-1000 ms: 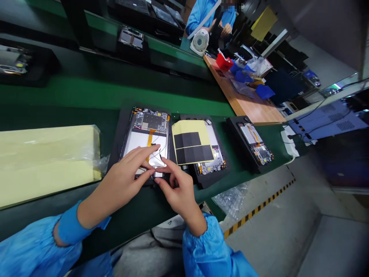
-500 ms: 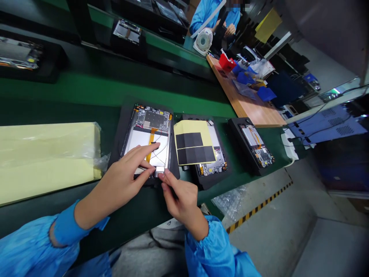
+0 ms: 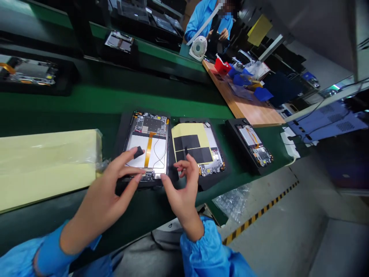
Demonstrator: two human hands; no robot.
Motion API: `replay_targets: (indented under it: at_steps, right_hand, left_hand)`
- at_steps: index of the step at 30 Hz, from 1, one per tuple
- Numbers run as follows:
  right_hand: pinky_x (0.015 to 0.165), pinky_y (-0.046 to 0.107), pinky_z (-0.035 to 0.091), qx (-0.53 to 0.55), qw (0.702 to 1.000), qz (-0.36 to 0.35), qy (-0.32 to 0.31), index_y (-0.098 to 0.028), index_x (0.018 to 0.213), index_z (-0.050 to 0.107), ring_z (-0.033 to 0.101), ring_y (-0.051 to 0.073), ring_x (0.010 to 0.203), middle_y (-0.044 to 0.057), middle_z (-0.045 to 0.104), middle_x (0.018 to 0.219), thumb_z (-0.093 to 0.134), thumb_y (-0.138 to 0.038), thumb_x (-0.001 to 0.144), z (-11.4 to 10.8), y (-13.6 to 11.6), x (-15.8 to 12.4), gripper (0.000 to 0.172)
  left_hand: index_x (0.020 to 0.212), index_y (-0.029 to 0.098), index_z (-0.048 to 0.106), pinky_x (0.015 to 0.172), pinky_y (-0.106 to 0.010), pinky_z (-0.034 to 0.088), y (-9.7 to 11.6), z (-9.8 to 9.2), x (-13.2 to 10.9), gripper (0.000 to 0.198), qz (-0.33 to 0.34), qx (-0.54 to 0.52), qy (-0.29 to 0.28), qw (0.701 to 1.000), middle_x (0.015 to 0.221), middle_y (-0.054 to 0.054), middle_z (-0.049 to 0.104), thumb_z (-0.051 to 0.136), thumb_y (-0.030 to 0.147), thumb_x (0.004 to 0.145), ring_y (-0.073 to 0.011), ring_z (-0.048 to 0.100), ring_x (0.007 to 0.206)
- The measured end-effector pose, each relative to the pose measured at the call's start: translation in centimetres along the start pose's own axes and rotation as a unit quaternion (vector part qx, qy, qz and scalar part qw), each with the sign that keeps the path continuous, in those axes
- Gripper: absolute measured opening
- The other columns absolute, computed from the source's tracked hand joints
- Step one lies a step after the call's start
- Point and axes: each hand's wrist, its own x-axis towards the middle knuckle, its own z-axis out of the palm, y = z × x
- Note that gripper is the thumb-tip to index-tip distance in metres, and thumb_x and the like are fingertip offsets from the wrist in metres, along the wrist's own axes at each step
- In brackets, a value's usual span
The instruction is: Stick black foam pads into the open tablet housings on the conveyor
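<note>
Seen from a head-worn camera on a green assembly line, a worker's bare hands work over an opened tablet (image 3: pixel 147 148) lying upright in a black foam tray (image 3: pixel 122 134), directly in front of the worker. The left hand (image 3: pixel 106 194) is half open, with a small black pad (image 3: pixel 138 152) at the tip of its forefinger and the thumb well apart from it; whether the pad is gripped or merely clinging cannot be told. The right hand (image 3: pixel 181 192) is released, its fingers loosely curled, and rests just beside the tray. An orange flex cable (image 3: pixel 148 152) runs down the tablet's white panel, next to thin wires (image 3: pixel 159 154).

To the right, a yellow-backed sheet with black pads (image 3: pixel 190 144) lies across a second tablet (image 3: pixel 211 161), and a third tablet (image 3: pixel 253 146) sits in its own tray beyond. To the left lies a long yellow block in plastic wrap (image 3: pixel 43 165).

Farther along, a wooden bench (image 3: pixel 245 105) holds a red dispenser (image 3: pixel 222 66) and blue pieces (image 3: pixel 263 94). A white desk fan (image 3: pixel 198 48) stands at its end, near a co-worker in a blue smock (image 3: pixel 201 19).
</note>
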Motion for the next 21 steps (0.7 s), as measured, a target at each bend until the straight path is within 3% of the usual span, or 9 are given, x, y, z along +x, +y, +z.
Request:
replay_targets:
  at_steps: [3,6,10,14,17,21]
  right_hand:
    - [0.089,0.039,0.053,0.000,0.996,0.064,-0.066,-0.023,0.147,0.046,0.061,0.021,0.093,0.003,0.067,0.102,0.081,-0.025,0.082,1.1,-0.9,1.9,0.074]
    - [0.087,0.038,0.051,0.016,0.985,0.107,-0.132,-0.022,0.148,0.045,0.059,0.021,0.089,0.001,0.064,0.096,0.078,-0.029,0.081,1.6,-1.1,3.8,0.075]
    - [0.084,0.038,0.050,0.020,0.973,0.107,-0.203,-0.020,0.152,0.040,0.060,0.021,0.087,0.000,0.064,0.092,0.071,-0.026,0.081,1.7,-1.1,5.4,0.078]
    - [0.081,0.036,0.049,0.033,0.974,0.100,-0.199,-0.019,0.151,0.040,0.061,0.020,0.081,-0.001,0.066,0.087,0.060,-0.016,0.082,1.4,-1.0,5.7,0.072]
    - [0.077,0.033,0.050,0.059,0.975,0.133,-0.170,-0.020,0.149,0.041,0.061,0.019,0.079,-0.002,0.065,0.085,0.061,-0.016,0.083,0.6,-0.5,5.3,0.069]
    - [0.074,0.031,0.050,0.083,0.967,0.159,-0.183,-0.023,0.149,0.042,0.062,0.016,0.075,-0.002,0.067,0.090,0.064,-0.017,0.086,-0.4,0.6,4.6,0.067]
  left_hand:
    - [0.163,0.029,0.032,0.112,-0.051,0.058,0.5,1.6,-1.7,0.062,0.025,0.018,0.006,1.000,0.109,-0.004,0.082,0.055,0.029,0.106,-0.0283,0.075,0.121]
    - [0.169,0.030,0.022,0.119,-0.053,0.050,0.8,3.2,-2.6,0.071,0.096,0.035,0.015,0.995,0.121,-0.007,0.079,0.053,0.017,0.106,-0.0255,0.076,0.120]
    - [0.172,0.027,0.011,0.116,-0.054,0.052,0.9,3.8,-2.6,0.077,0.154,0.072,-0.010,0.985,0.146,-0.019,0.065,0.047,0.010,0.106,-0.0243,0.081,0.102]
    - [0.172,0.029,0.010,0.113,-0.060,0.054,1.1,3.5,-2.3,0.078,0.135,0.089,-0.004,0.987,0.137,-0.017,0.071,0.047,0.009,0.106,-0.0269,0.082,0.095]
    - [0.172,0.028,0.010,0.116,-0.061,0.050,1.6,3.1,-2.1,0.077,0.099,0.070,-0.022,0.992,0.120,-0.010,0.079,0.047,0.013,0.107,-0.0278,0.082,0.100]
    - [0.171,0.030,0.012,0.119,-0.058,0.050,2.1,2.7,-1.5,0.073,0.083,0.063,-0.044,0.994,0.117,-0.006,0.080,0.046,0.018,0.108,-0.0274,0.079,0.110]
